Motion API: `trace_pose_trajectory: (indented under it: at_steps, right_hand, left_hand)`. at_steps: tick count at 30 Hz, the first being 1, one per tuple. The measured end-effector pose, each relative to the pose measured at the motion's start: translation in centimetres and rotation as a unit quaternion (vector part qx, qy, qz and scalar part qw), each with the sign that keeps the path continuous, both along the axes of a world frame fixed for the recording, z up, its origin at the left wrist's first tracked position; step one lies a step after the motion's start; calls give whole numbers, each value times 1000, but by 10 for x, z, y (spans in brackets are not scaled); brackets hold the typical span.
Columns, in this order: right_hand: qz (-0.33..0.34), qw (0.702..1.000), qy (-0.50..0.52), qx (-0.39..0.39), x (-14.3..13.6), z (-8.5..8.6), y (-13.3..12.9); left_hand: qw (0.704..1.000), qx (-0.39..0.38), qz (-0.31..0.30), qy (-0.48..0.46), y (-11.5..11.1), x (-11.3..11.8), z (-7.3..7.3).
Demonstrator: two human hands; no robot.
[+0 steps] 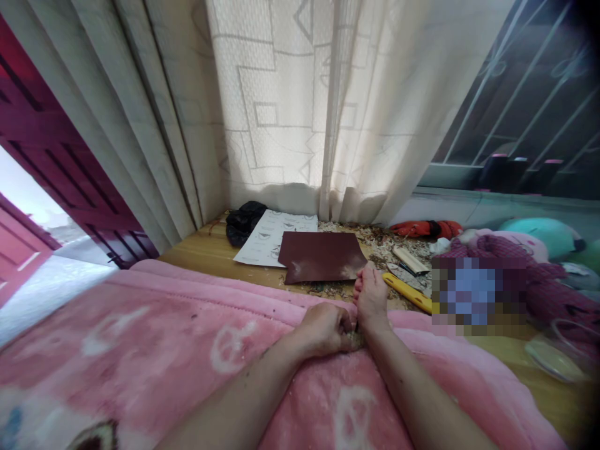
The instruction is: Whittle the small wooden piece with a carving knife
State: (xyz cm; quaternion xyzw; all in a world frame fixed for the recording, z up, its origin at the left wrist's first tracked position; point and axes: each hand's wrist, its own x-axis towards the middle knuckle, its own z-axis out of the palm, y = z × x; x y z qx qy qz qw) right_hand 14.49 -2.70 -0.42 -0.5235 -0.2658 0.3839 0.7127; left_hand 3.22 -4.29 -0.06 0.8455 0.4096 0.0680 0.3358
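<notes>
My left hand (pixel 325 328) is closed over the pink plush blanket (pixel 154 337), its fingers curled toward my right wrist. A small brownish, crumbly bit (pixel 356 340) shows by its fingertips; its kind is unclear. My right hand (pixel 372 294) is closed too, fingers curled in, at the blanket's far edge. What it holds, if anything, is hidden. Just beyond it lies a glossy dark brown sheet (pixel 323 256), partly over a white printed sheet (pixel 260 240). To the right of my right hand is a long yellow object (pixel 407 292).
Pale flaky scraps (pixel 379 240) litter the wooden surface (pixel 197 250). A cream block-like object (pixel 410 259), a red bundle (pixel 426 229) and a purple cloth (pixel 506 250) lie right. A black plastic bag (pixel 246 222) sits left, before the curtains (pixel 281 94). A clear container (pixel 555 359) stands far right.
</notes>
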Motion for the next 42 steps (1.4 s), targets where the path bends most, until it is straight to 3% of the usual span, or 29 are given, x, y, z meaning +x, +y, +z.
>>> trace_pose_trajectory:
  at_steps: [6, 15, 20, 42]
  right_hand:
    - [9, 999, 38, -9, 1, 2, -1]
    - [162, 982, 93, 10, -1, 6, -2]
    - [203, 972, 118, 1, -1, 8, -2]
    - [232, 951, 194, -69, 9, 4, 2]
  left_hand:
    - [1000, 4, 1, 15, 1, 1, -2]
    - [1000, 1, -12, -13, 2, 0, -7]
    - [1000, 3, -12, -1, 2, 1, -4]
    - [1000, 1, -19, -14, -1, -2, -2]
